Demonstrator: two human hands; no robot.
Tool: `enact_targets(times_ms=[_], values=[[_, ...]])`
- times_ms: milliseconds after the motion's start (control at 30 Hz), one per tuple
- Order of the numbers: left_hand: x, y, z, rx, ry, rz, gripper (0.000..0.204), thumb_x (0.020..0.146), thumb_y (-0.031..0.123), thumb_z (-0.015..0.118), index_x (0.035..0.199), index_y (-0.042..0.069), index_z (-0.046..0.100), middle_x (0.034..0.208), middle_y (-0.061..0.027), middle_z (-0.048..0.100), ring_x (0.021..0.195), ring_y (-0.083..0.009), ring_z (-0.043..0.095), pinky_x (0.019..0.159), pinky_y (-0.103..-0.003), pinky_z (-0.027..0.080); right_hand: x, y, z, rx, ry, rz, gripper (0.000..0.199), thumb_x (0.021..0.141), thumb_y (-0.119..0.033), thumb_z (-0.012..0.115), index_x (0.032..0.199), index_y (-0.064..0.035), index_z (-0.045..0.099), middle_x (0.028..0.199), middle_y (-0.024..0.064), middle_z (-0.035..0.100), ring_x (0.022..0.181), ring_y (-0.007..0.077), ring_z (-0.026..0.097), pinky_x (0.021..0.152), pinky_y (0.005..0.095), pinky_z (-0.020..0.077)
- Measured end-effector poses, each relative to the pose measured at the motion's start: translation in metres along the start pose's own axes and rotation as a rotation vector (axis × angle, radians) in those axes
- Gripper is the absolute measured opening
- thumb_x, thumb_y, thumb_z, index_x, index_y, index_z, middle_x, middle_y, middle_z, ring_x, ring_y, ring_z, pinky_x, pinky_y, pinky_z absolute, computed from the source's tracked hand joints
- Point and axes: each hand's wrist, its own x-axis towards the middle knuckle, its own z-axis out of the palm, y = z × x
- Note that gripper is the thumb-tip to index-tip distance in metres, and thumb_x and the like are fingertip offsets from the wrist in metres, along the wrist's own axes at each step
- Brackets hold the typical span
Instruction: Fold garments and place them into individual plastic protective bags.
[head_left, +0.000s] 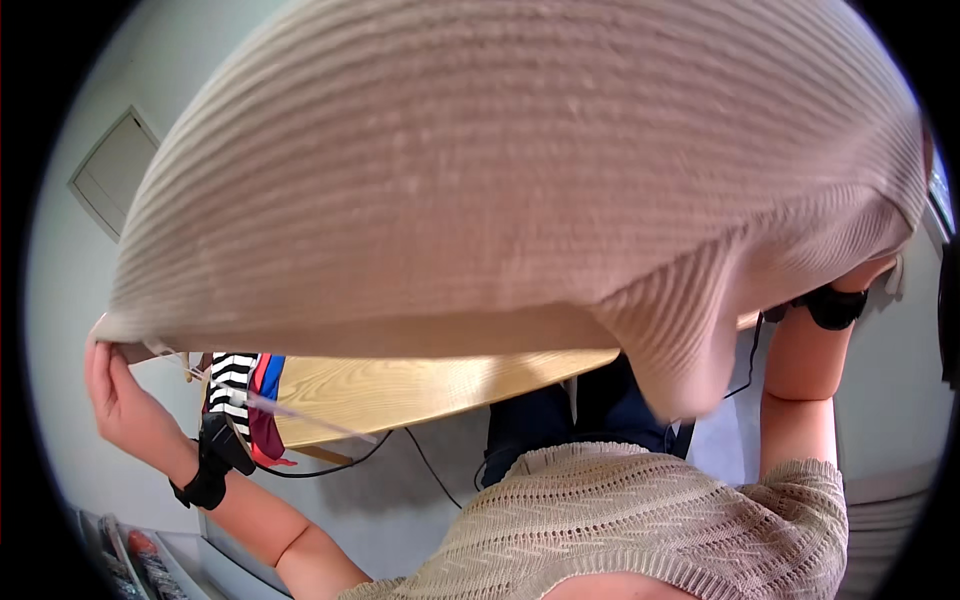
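Observation:
A beige ribbed knit top is stretched wide in front of me, held up off the table and filling the upper part of the head view. At its lower left corner my left hand pinches the edge between closed fingers. My right hand grips the cloth at the far right; its fingers are mostly hidden behind the fabric. A tube of the same cloth, perhaps a sleeve, hangs down right of the middle. A thin translucent strip trails close to my left hand.
Beneath the cloth lies a wooden table. Folded clothes, striped black and white, blue and dark red, sit at its left end. Black cables hang below the edge. A grey panel is on the left wall.

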Motion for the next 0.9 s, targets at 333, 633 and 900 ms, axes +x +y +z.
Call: enact_targets(times_ms=[333,633,900], values=[[-0.096,-0.066,0.13,-0.172,-0.824,0.13,0.025,0.08,-0.009,0.046,0.09,-0.001,0.067,0.096,-0.0133,0.067,0.098,-0.0273,0.062,0.09,-0.032,0.045,-0.106,0.114,-0.005,-0.556,-0.246,0.427,0.036,0.086,-0.012,0.055,0.121,-0.0032,0.056,0.129,0.016,0.052,0.114,0.0254,0.053,0.098,0.0313,0.0412],[-0.24,-0.04,0.114,-0.384,-1.374,0.154,0.027,0.082,0.006,0.062,0.109,0.005,0.063,0.125,-0.0163,0.053,0.117,-0.0347,0.048,0.1,-0.041,0.039,-0.228,0.072,-0.02,-0.822,-1.126,1.128,0.035,0.087,-0.032,0.055,0.081,0.0018,0.064,0.073,0.0213,0.062,0.071,0.0372,0.062,0.068,0.0437,0.0491],[-0.286,0.024,0.029,-0.39,-1.605,0.018,0.052,0.076,0.021,0.071,0.124,0.008,0.055,0.138,-0.0177,0.04,0.127,-0.0353,0.037,0.104,-0.044,0.033,-0.24,-0.02,0.012,-0.895,-1.769,1.115,0.062,0.083,-0.057,0.052,0.059,-0.0019,0.065,0.056,0.0153,0.059,0.056,0.032,0.061,0.053,0.0409,0.048]])
